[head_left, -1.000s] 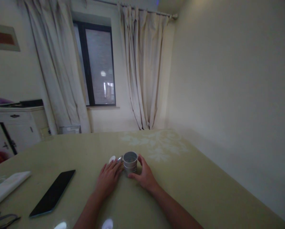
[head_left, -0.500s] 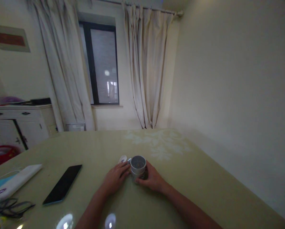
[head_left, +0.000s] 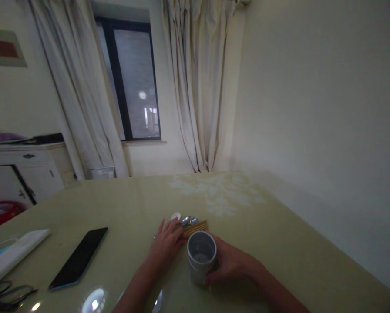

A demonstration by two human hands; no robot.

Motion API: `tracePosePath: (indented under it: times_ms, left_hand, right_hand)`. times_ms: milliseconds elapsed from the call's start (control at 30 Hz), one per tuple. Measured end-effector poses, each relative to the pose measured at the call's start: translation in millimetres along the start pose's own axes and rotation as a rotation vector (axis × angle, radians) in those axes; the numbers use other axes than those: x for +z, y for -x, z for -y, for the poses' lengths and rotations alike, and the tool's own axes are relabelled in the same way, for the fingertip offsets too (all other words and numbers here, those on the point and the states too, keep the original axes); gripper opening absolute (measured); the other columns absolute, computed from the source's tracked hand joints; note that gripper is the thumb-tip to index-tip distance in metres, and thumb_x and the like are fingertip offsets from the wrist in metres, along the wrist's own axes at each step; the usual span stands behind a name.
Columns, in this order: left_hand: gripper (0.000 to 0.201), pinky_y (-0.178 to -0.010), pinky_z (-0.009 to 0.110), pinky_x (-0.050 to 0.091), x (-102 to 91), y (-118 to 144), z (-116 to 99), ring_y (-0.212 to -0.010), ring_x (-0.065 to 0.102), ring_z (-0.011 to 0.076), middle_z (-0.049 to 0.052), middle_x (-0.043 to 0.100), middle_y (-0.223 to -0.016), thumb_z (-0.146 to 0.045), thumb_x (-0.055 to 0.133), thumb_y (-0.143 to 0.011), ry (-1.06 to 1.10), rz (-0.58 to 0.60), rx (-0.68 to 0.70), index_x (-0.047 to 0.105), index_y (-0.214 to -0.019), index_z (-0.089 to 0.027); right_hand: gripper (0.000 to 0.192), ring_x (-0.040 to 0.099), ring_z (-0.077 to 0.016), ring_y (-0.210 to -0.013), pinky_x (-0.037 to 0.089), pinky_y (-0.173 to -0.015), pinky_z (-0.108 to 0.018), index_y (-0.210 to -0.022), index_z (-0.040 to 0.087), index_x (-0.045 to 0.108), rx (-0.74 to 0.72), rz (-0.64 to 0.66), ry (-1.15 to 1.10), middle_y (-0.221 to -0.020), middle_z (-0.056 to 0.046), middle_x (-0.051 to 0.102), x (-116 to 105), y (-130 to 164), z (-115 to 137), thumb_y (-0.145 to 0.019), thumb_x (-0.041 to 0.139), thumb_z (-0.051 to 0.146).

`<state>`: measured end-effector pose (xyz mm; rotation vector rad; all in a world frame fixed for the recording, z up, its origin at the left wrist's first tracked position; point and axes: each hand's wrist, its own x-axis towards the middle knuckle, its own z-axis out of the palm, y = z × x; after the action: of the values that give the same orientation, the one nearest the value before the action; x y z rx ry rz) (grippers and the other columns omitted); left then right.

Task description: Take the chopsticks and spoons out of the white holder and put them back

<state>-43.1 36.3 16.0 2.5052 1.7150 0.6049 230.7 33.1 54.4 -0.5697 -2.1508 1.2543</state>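
Note:
A grey cup point(head_left: 201, 256) with an open top is in my right hand point(head_left: 230, 263), whose fingers wrap round its right side. Its inside looks grey and a little shiny. To the left of it my left hand point(head_left: 168, 241) lies flat, fingers apart, on a small group of utensils. Two metal spoons point(head_left: 189, 220), a white spoon point(head_left: 176, 215) and a bundle of light brown chopsticks point(head_left: 196, 228) show past its fingertips. The handles of the spoons are hidden under this hand.
A black phone point(head_left: 79, 258) lies to the left on the glossy table point(head_left: 142, 195). Farther left are a white power strip-like bar point(head_left: 17, 256) and a dark coiled cable point(head_left: 8, 291). A wall point(head_left: 328, 130) borders the table's right side.
My right hand has brought the cup nearer and slightly right, away from the utensils. The spoons and chopsticks it had hidden now show. My left hand stays by them, its fingers more spread.

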Motion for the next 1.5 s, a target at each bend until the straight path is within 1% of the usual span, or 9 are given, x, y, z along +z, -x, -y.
tracePosePath:
  times_ms: [200, 300, 400, 567, 767, 900, 1233, 1400, 1500]
  left_hand:
    - [0.013, -0.125, 0.056, 0.036, 3.5, 6.3, 4.4, -0.14, 0.054, 0.0293, 0.008, 0.066, -0.143, -0.031, 0.062, -0.097, 0.008, -0.081, 0.064, 0.073, -0.102, -0.027]
    - [0.01, -0.117, 0.053, 0.044, -1.7, 9.5, 1.3, -0.133, 0.057, 0.0311, 0.011, 0.066, -0.138, -0.028, 0.061, -0.095, 0.001, -0.064, 0.008, 0.07, -0.097, -0.024]
    - [0.01, -0.111, 0.045, 0.048, -7.5, 11.1, -5.1, -0.126, 0.059, 0.0287, 0.011, 0.067, -0.13, -0.026, 0.058, -0.096, 0.026, -0.016, 0.0, 0.068, -0.095, -0.023]
    - [0.016, -0.108, 0.044, 0.045, -10.5, 9.4, -14.9, -0.122, 0.059, 0.0284, 0.01, 0.068, -0.127, -0.025, 0.053, -0.096, 0.007, 0.03, 0.009, 0.069, -0.1, -0.024]
    - [0.03, -0.104, 0.045, 0.044, -13.6, 4.5, -31.4, -0.122, 0.062, 0.0297, 0.008, 0.075, -0.123, -0.023, 0.047, -0.1, -0.074, 0.109, 0.041, 0.072, -0.115, -0.03]
    - [0.03, -0.103, 0.044, 0.044, -18.0, 1.7, -37.4, -0.12, 0.065, 0.0296, 0.007, 0.078, -0.121, -0.024, 0.049, -0.101, -0.056, 0.104, 0.044, 0.073, -0.117, -0.031]
    - [0.034, -0.103, 0.042, 0.05, -6.1, -1.9, -34.8, -0.111, 0.069, 0.0279, 0.009, 0.079, -0.117, -0.031, 0.048, -0.103, 0.117, -0.071, 0.104, 0.077, -0.121, -0.029]
    - [0.041, -0.099, 0.041, 0.052, -11.3, -4.4, -14.3, -0.111, 0.069, 0.0261, 0.008, 0.078, -0.121, -0.03, 0.036, -0.109, 0.073, -0.131, -0.096, 0.075, -0.121, -0.025]
    - [0.032, -0.096, 0.04, 0.05, -16.1, -3.2, -7.5, -0.107, 0.069, 0.0264, 0.009, 0.078, -0.113, -0.028, 0.045, -0.106, -0.037, -0.086, -0.141, 0.076, -0.108, -0.023]
  right_hand:
    - [0.121, 0.056, -0.0414, -0.139, 0.038, -0.121, -0.057, -0.152, 0.026, 0.056, 0.062, -0.037, -0.007, -0.147, -0.013, 0.064, -23.0, 4.8, -1.7, -0.046, 0.102, 0.062]
    - [0.096, 0.06, -0.0371, -0.134, 0.038, -0.119, -0.056, -0.149, 0.025, 0.058, 0.082, -0.171, -0.08, -0.137, -0.012, 0.071, -33.2, 2.6, -13.6, -0.075, 0.072, 0.085]
    - [0.07, 0.067, -0.0324, -0.12, 0.047, -0.109, -0.052, -0.127, 0.025, 0.072, 0.156, -0.372, -0.001, -0.121, -0.01, 0.076, -30.9, -3.0, -27.7, -0.098, 0.041, 0.081]
    - [0.039, 0.068, -0.0296, -0.095, 0.053, -0.09, -0.044, -0.099, 0.023, 0.077, 0.237, -0.522, 0.258, -0.097, -0.008, 0.076, -18.7, -8.8, -42.0, -0.098, 0.06, 0.057]
    - [0.018, 0.065, -0.0307, -0.1, 0.052, -0.091, -0.043, -0.088, 0.024, 0.08, 0.167, -0.374, 0.351, -0.1, -0.008, 0.072, -18.7, -3.4, -43.4, -0.08, 0.085, 0.04]
    - [0.02, 0.066, -0.0277, -0.094, 0.053, -0.088, -0.042, -0.082, 0.023, 0.077, 0.169, -0.384, 0.283, -0.093, -0.007, 0.072, -29.5, -3.4, -42.7, -0.087, 0.077, 0.042]
    - [0.046, 0.074, -0.0269, -0.084, 0.06, -0.081, -0.042, -0.088, 0.018, 0.079, 0.167, -0.681, -0.351, -0.086, -0.008, 0.08, -10.6, -24.0, -18.3, -0.073, 0.089, 0.061]
    - [0.045, 0.072, -0.0215, -0.084, 0.061, -0.083, -0.036, -0.091, 0.022, 0.08, -0.057, -1.091, -0.473, -0.089, -0.005, 0.078, -38.4, -17.8, 1.2, -0.068, 0.094, 0.058]
    - [0.045, 0.071, -0.0172, -0.082, 0.062, -0.081, -0.031, -0.095, 0.024, 0.081, -0.161, -1.215, -0.574, -0.091, -0.003, 0.078, -55.3, -10.1, 13.9, -0.065, 0.098, 0.053]
